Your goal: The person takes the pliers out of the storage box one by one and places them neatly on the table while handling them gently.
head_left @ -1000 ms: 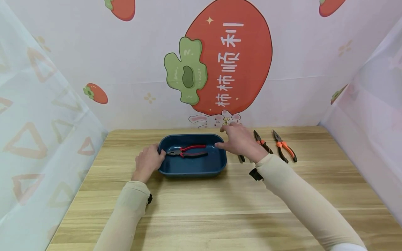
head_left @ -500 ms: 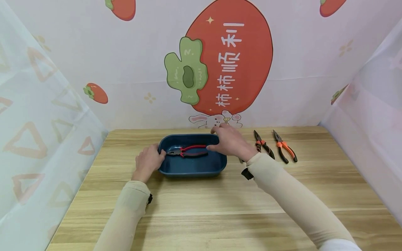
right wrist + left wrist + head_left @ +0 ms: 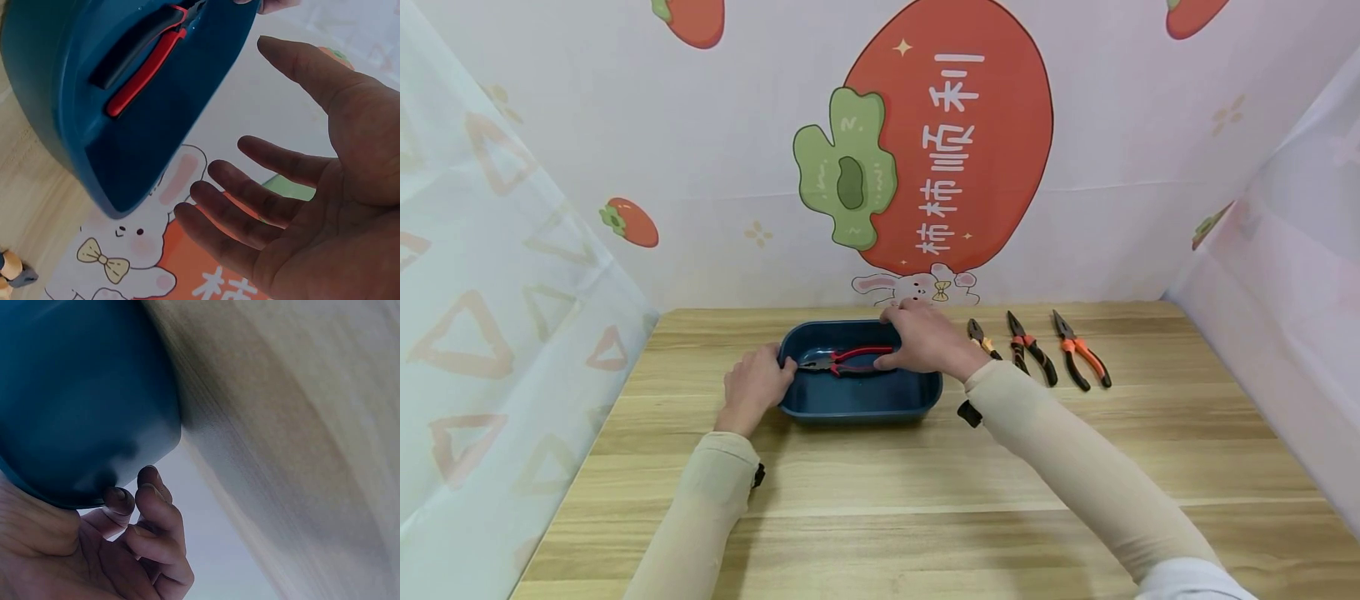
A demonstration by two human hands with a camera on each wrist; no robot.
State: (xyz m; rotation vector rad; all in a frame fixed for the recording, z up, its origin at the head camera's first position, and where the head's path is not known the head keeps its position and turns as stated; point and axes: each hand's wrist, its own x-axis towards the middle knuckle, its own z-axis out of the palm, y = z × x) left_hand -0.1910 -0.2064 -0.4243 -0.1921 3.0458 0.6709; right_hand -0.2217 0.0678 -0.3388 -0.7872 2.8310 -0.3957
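A dark blue plastic bin (image 3: 857, 410) stands on the wooden table, with red-and-black combination pliers (image 3: 825, 365) lying inside it, jaws to the left. My left hand (image 3: 752, 385) grips the bin's left end, thumb over the rim and fingers outside. The left wrist view shows its fingertips right at the bin's wall (image 3: 94, 394). Over the bin's right half hovers my right hand (image 3: 925, 340), thumb and fingers spread with nothing between them. In the right wrist view, the plier handles (image 3: 147, 72) lie beyond the spread fingers of that hand (image 3: 300, 181).
Right of the bin lie three more pliers in a row: yellow-and-black ones (image 3: 976, 332) partly behind my right wrist, black-and-orange ones (image 3: 1032, 346), and orange needle-nose pliers (image 3: 1078, 350). A printed cloth (image 3: 715, 150) hangs behind the table, with more cloth at both sides.
My right hand has moved left, from the bin's right rim to over its inside, uncovering the yellow-and-black pliers. My left hand, the bin and the pliers in it have stayed put.
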